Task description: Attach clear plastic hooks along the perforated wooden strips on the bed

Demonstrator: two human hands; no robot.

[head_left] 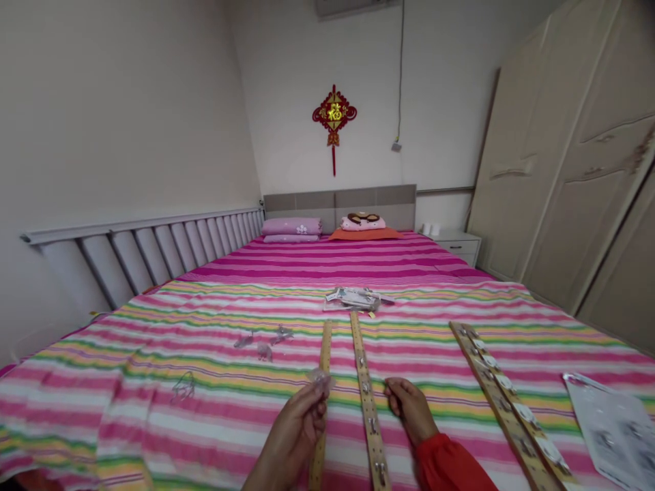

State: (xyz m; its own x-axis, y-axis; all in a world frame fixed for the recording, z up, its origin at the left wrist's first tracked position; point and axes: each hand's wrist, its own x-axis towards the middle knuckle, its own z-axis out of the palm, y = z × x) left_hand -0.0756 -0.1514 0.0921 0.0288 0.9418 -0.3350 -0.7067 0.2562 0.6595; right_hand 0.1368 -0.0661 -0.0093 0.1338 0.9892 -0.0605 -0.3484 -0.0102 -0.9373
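My left hand (294, 429) pinches a small clear plastic piece (320, 379) over the left wooden strip (323, 382). My right hand (409, 408), in a red sleeve, rests with fingers curled beside the middle wooden strip (364, 382), which carries several metal clips. Whether the right fingers hold anything is hidden. Both strips lie lengthwise on the striped bedspread (205, 382).
A third wooden strip (504, 399) with white pieces on it lies to the right, beside a plastic sheet (611, 426). Loose clear clips (263, 341) and a pile of packets (355, 299) lie on the bed. Pillows (291, 227) sit at the headboard; a wardrobe (578, 177) stands at right.
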